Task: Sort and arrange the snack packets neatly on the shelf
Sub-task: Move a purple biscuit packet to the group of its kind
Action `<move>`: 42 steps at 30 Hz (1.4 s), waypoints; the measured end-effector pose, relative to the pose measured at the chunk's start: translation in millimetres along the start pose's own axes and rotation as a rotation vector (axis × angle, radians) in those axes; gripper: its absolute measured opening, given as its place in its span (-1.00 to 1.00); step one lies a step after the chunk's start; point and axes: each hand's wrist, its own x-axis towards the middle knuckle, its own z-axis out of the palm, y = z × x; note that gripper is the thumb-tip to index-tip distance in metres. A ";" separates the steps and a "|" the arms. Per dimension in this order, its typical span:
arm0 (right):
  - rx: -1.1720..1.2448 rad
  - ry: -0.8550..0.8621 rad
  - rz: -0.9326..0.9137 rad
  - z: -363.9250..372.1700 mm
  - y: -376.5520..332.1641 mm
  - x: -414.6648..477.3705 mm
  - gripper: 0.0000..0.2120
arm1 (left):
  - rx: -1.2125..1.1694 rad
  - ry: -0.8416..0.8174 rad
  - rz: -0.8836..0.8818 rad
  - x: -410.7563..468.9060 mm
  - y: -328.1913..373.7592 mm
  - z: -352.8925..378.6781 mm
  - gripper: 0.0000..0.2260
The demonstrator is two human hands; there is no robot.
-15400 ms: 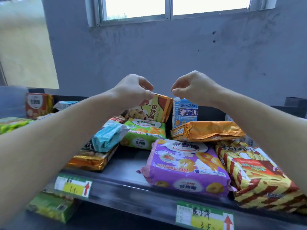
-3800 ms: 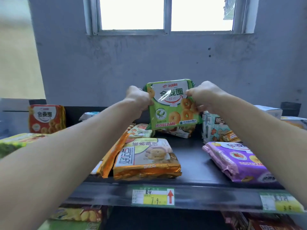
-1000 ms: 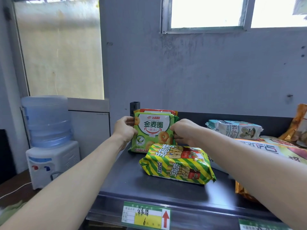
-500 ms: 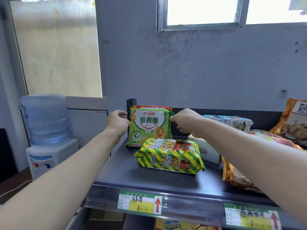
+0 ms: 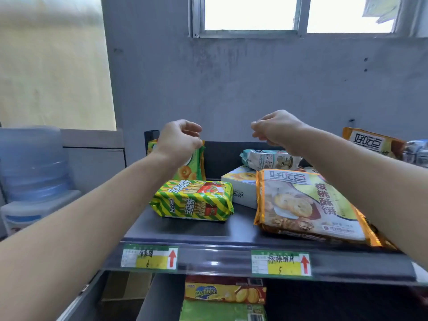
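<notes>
A green ring-biscuit packet [image 5: 188, 172] stands upright at the back left corner of the dark shelf [image 5: 176, 229]. My left hand [image 5: 179, 140] is in front of its top edge with curled fingers; I cannot tell whether they touch it. My right hand [image 5: 275, 130] hovers clear of it to the right, loosely curled and holding nothing. A yellow-green striped packet [image 5: 193, 200] lies flat in front of the green one. A large orange walnut-biscuit packet [image 5: 308, 205] lies to the right under my right forearm.
A white box [image 5: 240, 188] and a pale teal packet [image 5: 266, 159] sit behind the orange one, and another orange packet [image 5: 370, 142] leans at the back right. Price labels [image 5: 149, 256] line the shelf edge. More packets [image 5: 224, 291] fill the shelf below. A water dispenser [image 5: 32, 163] stands left.
My right hand has let go of the green packet and lifted off to the right. The left hand has risen to its top edge. The view has shifted right.
</notes>
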 end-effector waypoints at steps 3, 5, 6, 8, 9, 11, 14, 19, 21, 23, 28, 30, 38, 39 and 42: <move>-0.028 0.031 -0.036 -34.9 13.0 -8.6 -0.71 | -0.032 -0.059 0.023 -9.3 25.4 27.1 -0.80; -0.070 0.046 -0.061 -59.6 24.4 -15.8 -0.73 | -0.041 -0.102 0.029 -13.5 42.2 48.7 -0.80; -0.091 0.056 -0.067 -72.7 31.1 -19.5 -0.74 | -0.048 -0.125 0.032 -15.4 50.9 60.9 -0.81; -0.124 0.072 -0.070 -99.6 45.7 -26.2 -0.75 | -0.077 -0.167 0.041 -20.3 69.3 86.7 -0.82; -0.142 0.078 -0.070 -112.7 53.0 -29.8 -0.75 | -0.089 -0.187 0.047 -23.1 78.1 99.9 -0.82; -0.191 0.089 -0.073 -139.0 68.4 -37.3 -0.72 | -0.094 -0.227 0.064 -29.5 94.0 127.4 -0.82; -0.249 0.094 -0.071 -179.0 92.8 -51.4 -0.73 | -0.117 -0.282 0.078 -42.6 116.5 169.7 -0.82; -0.310 0.100 -0.019 -245.3 134.7 -72.6 -0.75 | -0.142 -0.384 0.091 -73.1 158.7 241.2 -0.80; -0.315 0.098 -0.002 -268.2 151.7 -79.1 -0.76 | -0.143 -0.427 0.089 -85.5 173.6 267.8 -0.80; -0.327 0.093 0.015 -287.9 166.2 -87.4 -0.77 | -0.141 -0.460 0.088 -97.6 186.9 291.6 -0.80; -0.373 0.083 0.031 -334.5 194.2 -105.8 -0.75 | -0.137 -0.499 0.086 -123.7 213.6 340.0 -0.79; -0.381 0.087 0.030 -352.8 204.0 -111.8 -0.74 | -0.146 -0.524 0.094 -130.5 220.9 356.9 -0.77; -0.388 0.156 0.079 -406.8 226.5 -135.9 -0.75 | -0.190 -0.617 0.094 -153.3 246.6 404.0 -0.81; -0.386 0.166 0.083 -410.1 228.2 -139.5 -0.75 | -0.191 -0.627 0.097 -154.9 249.1 407.0 -0.82; -0.400 0.201 0.095 -416.7 233.1 -148.9 -0.79 | -0.214 -0.665 0.104 -160.2 255.1 413.2 -0.81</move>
